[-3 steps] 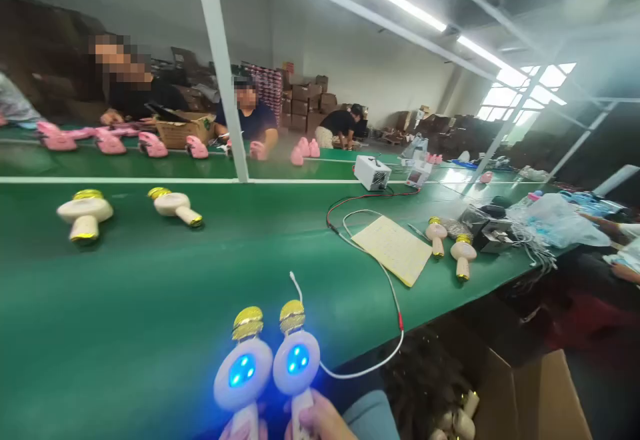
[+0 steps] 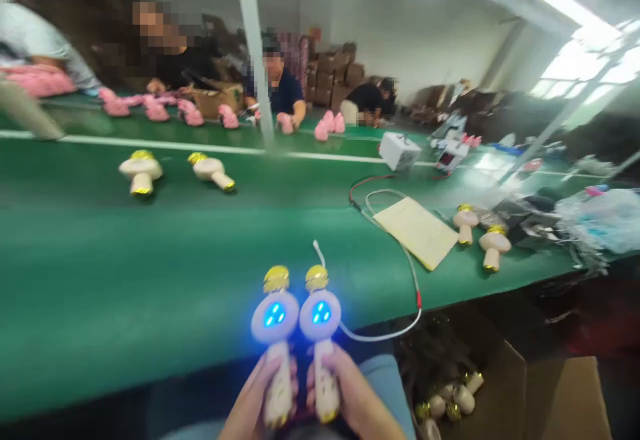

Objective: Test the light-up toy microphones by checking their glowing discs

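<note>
A long green surface (image 2: 150, 260) runs across the view, with a second green stretch beyond a white stripe. Below its near edge on the right sits an open cardboard box (image 2: 560, 393) holding a heap of pale mushroom-shaped parts (image 2: 453, 400), too blurred to count. Four co-workers (image 2: 275, 87) are at the far side, and cartons (image 2: 335, 77) are stacked behind them. A small cardboard box (image 2: 215, 100) stands on the far stretch among about seven pink pieces (image 2: 227, 117).

Six mushroom-shaped toy microphones show. Two lie on the surface beyond the stripe's near side at left (image 2: 140, 171), and two more stand apart at right (image 2: 494, 247), beside a plastic bag (image 2: 600, 220). One white box unit (image 2: 400, 151) sits near a sheet of yellow paper (image 2: 415, 232), and a white cable (image 2: 380, 337) with a red section curves across the surface edge.

The last two microphones (image 2: 295, 317) are held up just over the near edge, heads almost touching, each glowing with blue lights. The left hand (image 2: 253, 393) is closed around one handle and the right hand (image 2: 350, 387) around the other, fingers wrapped, neither open.
</note>
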Motion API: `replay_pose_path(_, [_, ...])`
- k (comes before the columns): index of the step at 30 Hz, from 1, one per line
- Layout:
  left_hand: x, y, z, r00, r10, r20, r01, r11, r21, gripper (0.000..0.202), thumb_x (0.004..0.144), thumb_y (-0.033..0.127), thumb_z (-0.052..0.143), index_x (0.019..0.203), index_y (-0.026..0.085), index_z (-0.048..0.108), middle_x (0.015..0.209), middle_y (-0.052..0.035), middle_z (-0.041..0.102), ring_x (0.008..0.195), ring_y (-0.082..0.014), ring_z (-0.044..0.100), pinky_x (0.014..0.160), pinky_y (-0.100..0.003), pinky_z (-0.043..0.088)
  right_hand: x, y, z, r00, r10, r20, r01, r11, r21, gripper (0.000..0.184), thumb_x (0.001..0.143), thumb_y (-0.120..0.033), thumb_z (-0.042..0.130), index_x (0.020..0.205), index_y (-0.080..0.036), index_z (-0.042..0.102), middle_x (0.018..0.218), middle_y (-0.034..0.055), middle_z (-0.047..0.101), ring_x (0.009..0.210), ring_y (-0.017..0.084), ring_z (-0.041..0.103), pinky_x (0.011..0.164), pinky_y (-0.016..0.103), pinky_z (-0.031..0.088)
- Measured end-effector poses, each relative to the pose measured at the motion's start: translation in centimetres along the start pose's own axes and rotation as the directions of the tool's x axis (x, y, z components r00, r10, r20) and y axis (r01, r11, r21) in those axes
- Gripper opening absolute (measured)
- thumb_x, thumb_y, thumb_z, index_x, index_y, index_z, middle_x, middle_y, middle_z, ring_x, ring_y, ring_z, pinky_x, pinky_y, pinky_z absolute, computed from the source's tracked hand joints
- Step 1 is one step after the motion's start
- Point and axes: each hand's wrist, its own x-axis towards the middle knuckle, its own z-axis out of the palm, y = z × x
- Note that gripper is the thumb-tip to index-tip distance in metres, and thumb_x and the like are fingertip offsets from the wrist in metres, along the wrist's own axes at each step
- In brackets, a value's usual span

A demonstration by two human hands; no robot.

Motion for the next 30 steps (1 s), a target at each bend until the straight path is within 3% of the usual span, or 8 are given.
replay_pose_path(4, [-1.3, 1.2, 1.5, 0.999, 0.001, 0.042, 0.003, 0.995, -0.101, 0.03, 0.072, 0.032, 0.073, 0.093, 0.014, 0.06, 0.068, -0.0012, 0.064, 0.05, -0.0139, 0.059, 0.042, -0.025, 0.052, -1.8, -1.1, 0.3, 0.994, 0.112, 0.008, -0.112, 0.988, 0.11, 0.062, 0.065, -0.064, 0.072, 0.102, -0.017, 0.058, 0.068, 0.0008, 0.067, 0.051, 0.015, 0.063, 0.047, 0.025, 0.05])
replay_pose_path(8, [-2.0, 1.6, 1.5, 0.992, -0.019, 0.125, 0.041, 0.983, -0.179, 0.023, 0.086, 0.033, 0.062, 0.097, 0.014, 0.057, 0.073, -0.0018, 0.062, 0.054, -0.014, 0.06, 0.042, -0.026, 0.054, -2.9, -1.9, 0.8, 0.989, 0.148, 0.001, -0.146, 0.977, 0.158, 0.051, 0.072, -0.055, 0.074, 0.104, -0.017, 0.061, 0.07, 0.0002, 0.068, 0.055, 0.015, 0.064, 0.051, 0.025, 0.052])
replay_pose_path(14, [-3.8, 1.3, 1.5, 0.959, 0.1, 0.265, -0.046, 0.978, -0.201, 0.039, 0.084, 0.049, 0.064, 0.102, 0.015, 0.057, 0.073, -0.0002, 0.06, 0.056, -0.0127, 0.06, 0.043, -0.023, 0.054, -5.8, -3.4, 2.2, 0.996, 0.071, 0.052, -0.077, 0.99, 0.119, 0.045, 0.081, -0.057, 0.067, 0.106, -0.019, 0.063, 0.073, 0.0004, 0.067, 0.058, 0.015, 0.065, 0.055, 0.027, 0.055])
replay_pose_path(20, [-4.4, 0.5, 1.0, 0.904, 0.23, 0.361, -0.163, 0.965, -0.208, 0.044, 0.084, 0.055, 0.062, 0.105, 0.017, 0.056, 0.077, -0.0005, 0.06, 0.055, -0.0121, 0.058, 0.046, -0.024, 0.054, -7.3, -2.8, 2.8, 0.992, -0.063, 0.108, 0.059, 0.997, 0.039, 0.052, 0.085, -0.067, 0.056, 0.113, -0.023, 0.058, 0.08, 0.0016, 0.066, 0.059, 0.017, 0.065, 0.058, 0.031, 0.057])
replay_pose_path(24, [-5.2, 0.1, 0.9, 0.885, 0.244, 0.397, -0.163, 0.96, -0.226, 0.046, 0.087, 0.059, 0.054, 0.106, 0.017, 0.055, 0.075, -0.0008, 0.06, 0.055, -0.0127, 0.057, 0.049, -0.025, 0.053, -8.2, -3.0, 3.0, 0.985, -0.075, 0.154, 0.073, 0.997, 0.021, 0.054, 0.084, -0.069, 0.053, 0.113, -0.024, 0.059, 0.082, 0.0029, 0.065, 0.061, 0.019, 0.066, 0.062, 0.036, 0.058])
replay_pose_path(30, [-6.2, 0.3, 1.1, 0.87, 0.256, 0.422, -0.17, 0.958, -0.23, 0.057, 0.088, 0.068, 0.044, 0.108, 0.016, 0.057, 0.075, -0.0038, 0.063, 0.06, -0.0166, 0.061, 0.051, -0.027, 0.05, -8.8, -3.5, 3.4, 0.974, -0.104, 0.202, 0.096, 0.994, 0.049, 0.05, 0.086, -0.066, 0.054, 0.113, -0.024, 0.061, 0.081, 0.0018, 0.064, 0.063, 0.017, 0.066, 0.064, 0.032, 0.058])
